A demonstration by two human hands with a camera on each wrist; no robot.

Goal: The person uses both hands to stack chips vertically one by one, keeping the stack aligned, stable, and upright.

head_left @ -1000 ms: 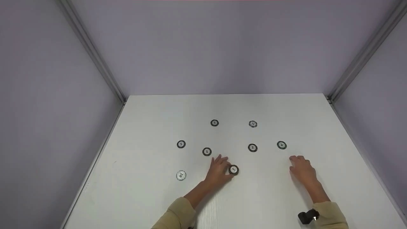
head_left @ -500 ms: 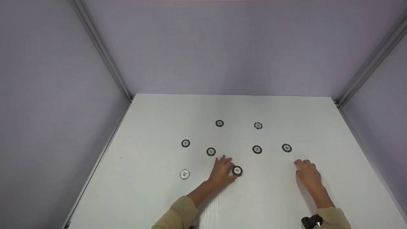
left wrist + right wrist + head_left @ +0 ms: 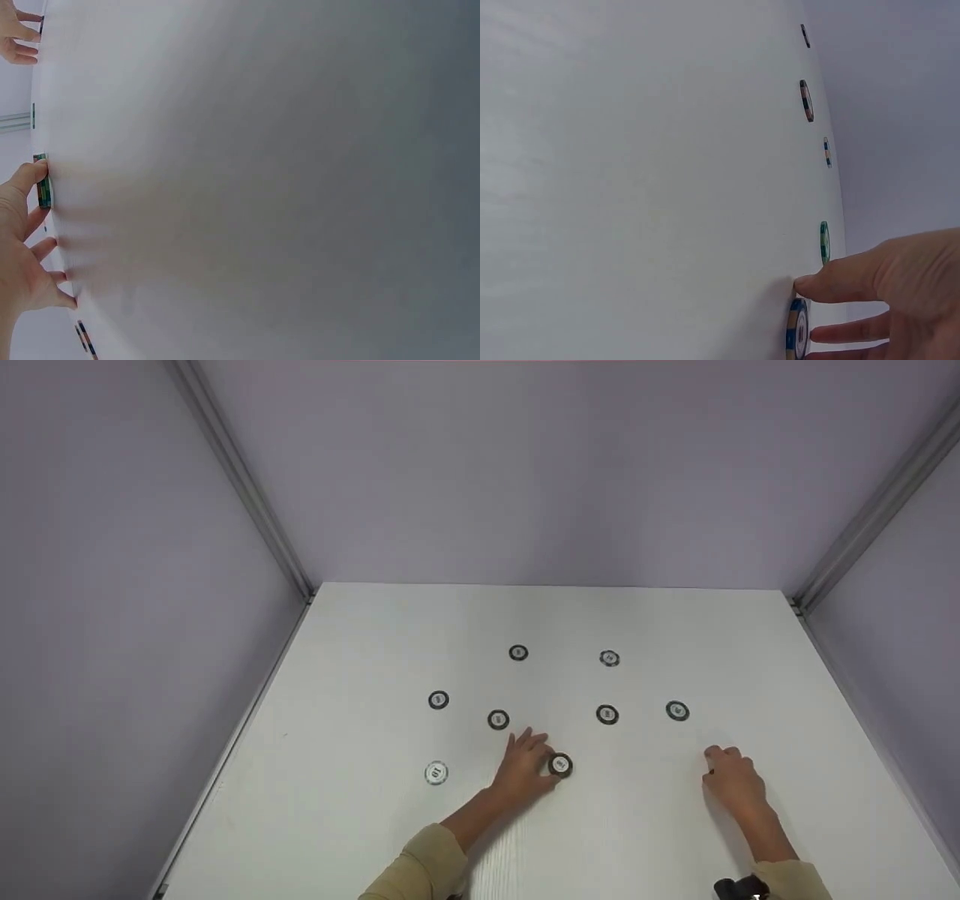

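in the head view a white bench (image 3: 375, 825) carries eight round chips. the left hand (image 3: 523, 765) lies low on the bench near its middle, fingers (image 3: 529, 740) spread and fairly straight, thumb tip touching the left edge of a dark chip (image 3: 560, 765); the chip lies flat and the hand does not grip it. a dark-rimmed chip (image 3: 498, 720) sits just beyond the fingertips, and a white chip (image 3: 436, 773) lies well to the left. the right hand (image 3: 733, 780) rests on the bench to the right, fingers loosely bent, holding nothing; the nearest chip is a green-rimmed one (image 3: 677, 711) farther away and a little left. four more dark chips lie farther off.

in the left wrist view the bench fills almost everything. the left hand (image 3: 21, 247) shows at the left edge, fingers spread with tips on the surface, thumb against the rim of the dark chip (image 3: 43, 182), seen edge-on. the right hand (image 3: 19, 37) peeks in at the top left corner.

in the right wrist view the right hand (image 3: 900, 296) enters at the lower right, one finger (image 3: 840, 281) stretched with its tip on the bench, beside a chip with a blue and yellow edge (image 3: 798, 328). whether they touch i cannot tell. more chips show edge-on farther along the bench.
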